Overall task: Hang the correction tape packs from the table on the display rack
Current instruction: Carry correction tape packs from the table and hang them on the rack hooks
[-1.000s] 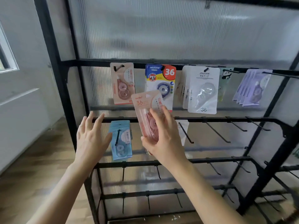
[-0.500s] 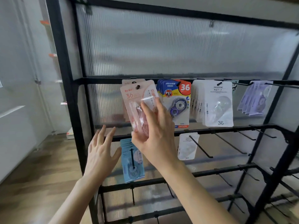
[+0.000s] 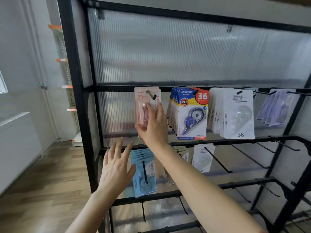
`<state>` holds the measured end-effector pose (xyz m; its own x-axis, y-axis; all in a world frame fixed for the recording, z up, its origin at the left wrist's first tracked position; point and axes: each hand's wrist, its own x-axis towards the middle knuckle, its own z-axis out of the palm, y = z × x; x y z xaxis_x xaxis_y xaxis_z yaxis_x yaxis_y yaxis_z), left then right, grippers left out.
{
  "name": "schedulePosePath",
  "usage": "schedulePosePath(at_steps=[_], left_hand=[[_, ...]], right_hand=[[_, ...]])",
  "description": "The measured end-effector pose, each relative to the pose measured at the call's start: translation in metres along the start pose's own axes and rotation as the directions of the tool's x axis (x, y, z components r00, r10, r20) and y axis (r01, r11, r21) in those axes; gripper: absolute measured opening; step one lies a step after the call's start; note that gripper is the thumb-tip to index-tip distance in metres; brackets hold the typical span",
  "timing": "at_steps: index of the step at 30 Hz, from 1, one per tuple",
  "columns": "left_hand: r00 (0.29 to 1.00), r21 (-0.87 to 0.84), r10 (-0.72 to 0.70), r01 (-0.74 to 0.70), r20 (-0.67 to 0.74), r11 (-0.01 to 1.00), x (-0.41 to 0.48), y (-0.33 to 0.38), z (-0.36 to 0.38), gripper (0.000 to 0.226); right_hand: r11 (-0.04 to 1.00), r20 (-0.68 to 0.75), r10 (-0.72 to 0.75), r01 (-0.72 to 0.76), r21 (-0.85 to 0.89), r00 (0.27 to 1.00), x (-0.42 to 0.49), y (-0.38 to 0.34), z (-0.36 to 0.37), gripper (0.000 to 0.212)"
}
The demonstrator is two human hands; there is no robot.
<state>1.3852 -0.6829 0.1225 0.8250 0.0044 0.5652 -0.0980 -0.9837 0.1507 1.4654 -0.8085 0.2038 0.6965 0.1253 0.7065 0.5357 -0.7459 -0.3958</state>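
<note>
Now, step: slide the pink pack (image 3: 144, 106) level, farther onto its hook (image 3: 151, 95).
Right hand (image 3: 154, 127): fingers grip the pack.
Left hand (image 3: 116, 167): fingers spread, empty.

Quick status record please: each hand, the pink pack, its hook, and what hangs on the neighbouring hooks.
right hand: grips pink correction tape pack, lower part
hook: top row, leftmost, pokes through the pack's hang hole
left hand: open, empty, by the light blue packs, second row
top row, rightward: blue PET packs, white packs, purple packs
</note>
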Motion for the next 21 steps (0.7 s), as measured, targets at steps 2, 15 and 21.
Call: schedulePosePath(at_steps=[2,15,21], left_hand=[[1.000,0.015,0.007,-0.007,-0.013,1.000,0.000,0.001,0.001,0.083],[0.993,-0.124,-0.120,0.122,0.020,0.985,-0.038,0.025,-0.001,0.073],[0.978,-0.144,-0.207,0.209,0.032,0.967,-0.090,0.066,0.001,0.071]], right_hand=[[0.999,0.063,-0.005,0.009,-0.051,0.998,0.007,0.002,0.005,0.080],[0.997,0.265,-0.014,0.034,-0.069,0.964,-0.068,0.023,-0.036,0.074],[0.998,0.402,-0.039,0.055,-0.028,0.915,-0.147,0.041,-0.071,0.071]])
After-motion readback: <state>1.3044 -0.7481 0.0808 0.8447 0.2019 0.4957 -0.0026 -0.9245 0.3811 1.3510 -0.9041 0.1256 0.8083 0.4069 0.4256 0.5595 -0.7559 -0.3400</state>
